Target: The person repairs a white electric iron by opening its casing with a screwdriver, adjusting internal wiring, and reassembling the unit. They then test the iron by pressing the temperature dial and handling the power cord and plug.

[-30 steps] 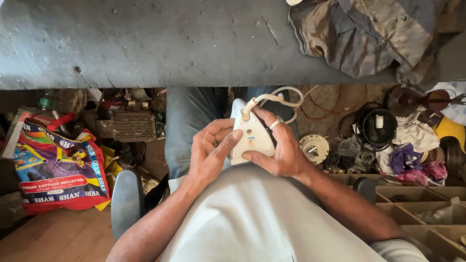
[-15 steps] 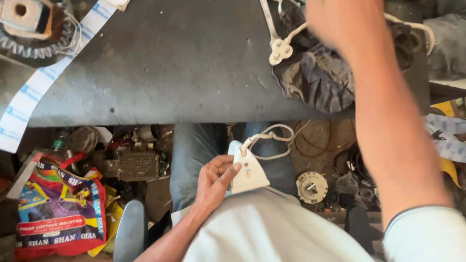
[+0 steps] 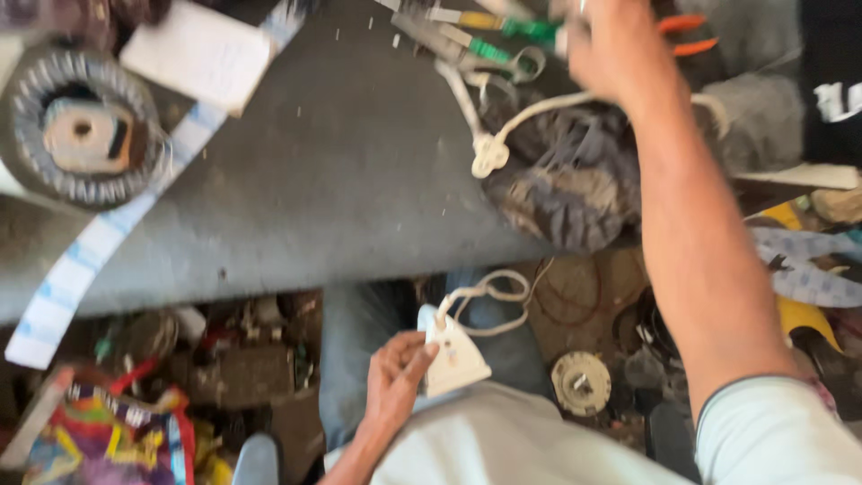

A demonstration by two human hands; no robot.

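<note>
white casing (image 3: 453, 357): small wedge-shaped plastic thing with a white cord (image 3: 489, 305) looping off its top end, sitting in the lap just below the desk's near edge, over the jeans.
left hand (image 3: 393, 382): wrapped round the casing's left side, thumb laid across its face, fingers curled behind. Firm enough hold by the look of it.
right hand (image 3: 603, 47): stretched way up to the desk's far edge among the tools, blurred to bits, so can't tell if curled on anything or spread.
tools (image 3: 467, 31): screwdrivers with green and yellow handles, plus orange-handled pliers (image 3: 687, 36) beside the reaching hand.
second cord (image 3: 503, 135): white, lying on the desk across a grubby rag (image 3: 566, 184) near the right side.
doing it well: probably best keeping the casing pinned steady against the thigh and looking at the tools before grabbing, easy to snag that loose cord.
further out: round stator ring (image 3: 81, 135) at the desk's left edge, colourful bag (image 3: 108, 445) down on the floor.
</note>
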